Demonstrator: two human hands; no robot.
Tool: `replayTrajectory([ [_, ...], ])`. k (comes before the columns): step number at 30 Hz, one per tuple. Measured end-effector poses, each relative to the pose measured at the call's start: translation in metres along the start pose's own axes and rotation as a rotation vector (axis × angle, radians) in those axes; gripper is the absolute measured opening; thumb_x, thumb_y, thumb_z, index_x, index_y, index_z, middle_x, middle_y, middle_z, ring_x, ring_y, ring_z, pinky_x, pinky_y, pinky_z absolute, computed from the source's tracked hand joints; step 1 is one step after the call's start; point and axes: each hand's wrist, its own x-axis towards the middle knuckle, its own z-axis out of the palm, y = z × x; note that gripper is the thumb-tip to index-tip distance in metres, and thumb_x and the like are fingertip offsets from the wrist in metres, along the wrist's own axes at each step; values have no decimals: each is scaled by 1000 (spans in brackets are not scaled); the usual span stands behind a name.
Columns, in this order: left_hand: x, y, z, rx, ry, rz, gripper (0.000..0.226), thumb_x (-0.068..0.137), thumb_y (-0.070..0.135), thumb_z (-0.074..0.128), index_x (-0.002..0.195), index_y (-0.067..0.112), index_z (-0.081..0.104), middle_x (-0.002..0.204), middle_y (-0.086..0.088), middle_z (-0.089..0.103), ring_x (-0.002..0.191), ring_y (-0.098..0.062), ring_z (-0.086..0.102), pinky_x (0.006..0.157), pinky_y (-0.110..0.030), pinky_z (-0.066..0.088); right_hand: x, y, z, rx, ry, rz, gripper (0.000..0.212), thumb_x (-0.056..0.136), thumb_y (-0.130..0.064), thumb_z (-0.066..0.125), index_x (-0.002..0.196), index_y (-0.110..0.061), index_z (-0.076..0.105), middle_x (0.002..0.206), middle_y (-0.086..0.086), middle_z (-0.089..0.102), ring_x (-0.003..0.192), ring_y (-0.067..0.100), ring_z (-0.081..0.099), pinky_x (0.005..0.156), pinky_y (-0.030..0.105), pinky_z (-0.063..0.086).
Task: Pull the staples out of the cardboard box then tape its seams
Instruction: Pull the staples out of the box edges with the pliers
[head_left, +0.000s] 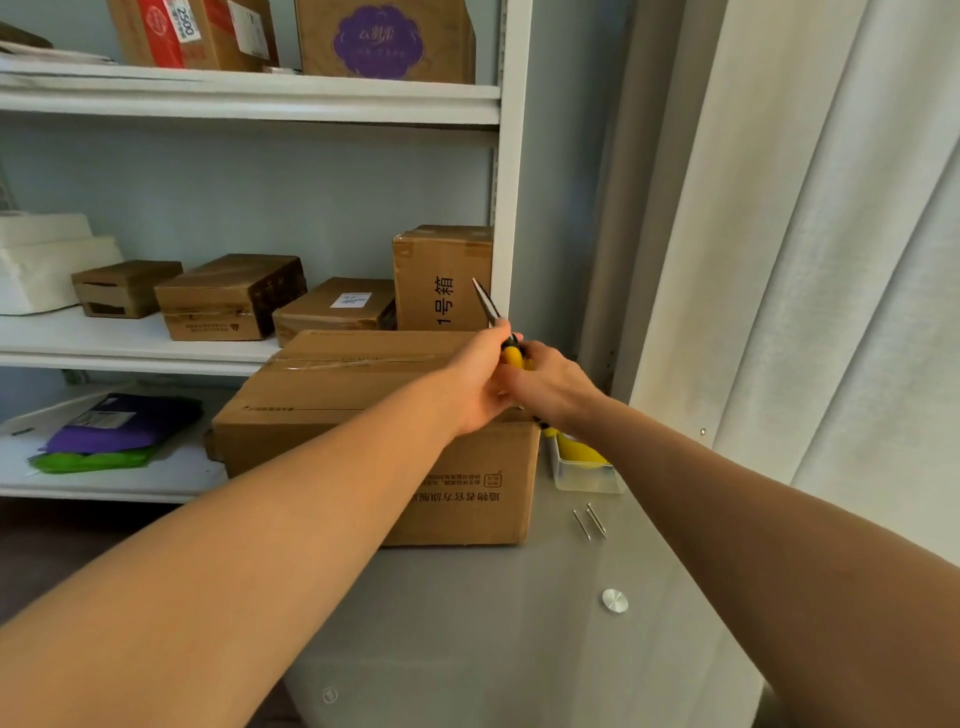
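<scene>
— Holding the needle-nose pliers (503, 332) is what both hands are doing: the left hand (475, 384) and the right hand (550, 387) are meeting over the far right top corner of the cardboard box (374, 395), each curled around the yellow handles.

— Which way is the tool pointing?

— Its thin metal nose is sticking up and away from the person, and the jaws are looking closed. Whether a staple is sitting in the tip, I cannot tell.

— Where is the box sitting?

— It is resting at the far left edge of the grey counter (519, 623), its top seam lying under clear tape and its printed side facing the person.

— Anything lying beside it?

— Two pulled staples (589, 521) are lying on the counter just right of the box's near corner. A clear plastic tray (584, 475) with something yellow in it is standing at the far right edge, near the white curtain (810, 260). A round metal disc (615, 600) is sitting nearer the person. White shelves (249, 98) with smaller boxes are standing behind.
</scene>
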Motion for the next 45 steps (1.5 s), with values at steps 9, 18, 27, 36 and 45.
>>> replayTrajectory([
  [9,14,-36,-32,1224,-60,302,37,100,16,41,137,14,44,135,-5,46,120,-18,47,99,-31,40,-11,56,-32,-744,3,119,34,89,-51,49,101,-20,52,76,-2,53,82,19,56,68,29,46],
  [18,12,-36,-36,1366,-49,327,49,95,14,51,142,19,37,147,-1,36,132,-21,39,111,-38,32,-14,76,-42,-984,92,-103,41,89,-59,47,111,-25,50,93,-2,60,85,18,53,69,29,45],
  [27,10,-37,-34,1409,-41,339,48,96,14,50,142,18,36,147,-1,37,131,-21,40,109,-39,35,-20,76,-41,-962,82,-132,39,90,-56,47,112,-24,51,91,-3,59,81,16,53,63,26,42],
  [36,9,-37,-35,1417,-43,349,48,96,14,51,142,19,37,147,0,36,132,-21,39,110,-40,34,-22,68,-34,-1120,133,-174,36,96,-52,39,113,-23,51,87,-1,53,81,18,48,62,28,38],
  [45,9,-37,-34,1430,-36,347,46,96,15,50,141,20,38,146,0,37,129,-21,41,106,-39,37,-32,81,-15,-795,127,-16,35,92,-46,43,116,-23,53,91,1,60,82,21,57,73,33,53],
])
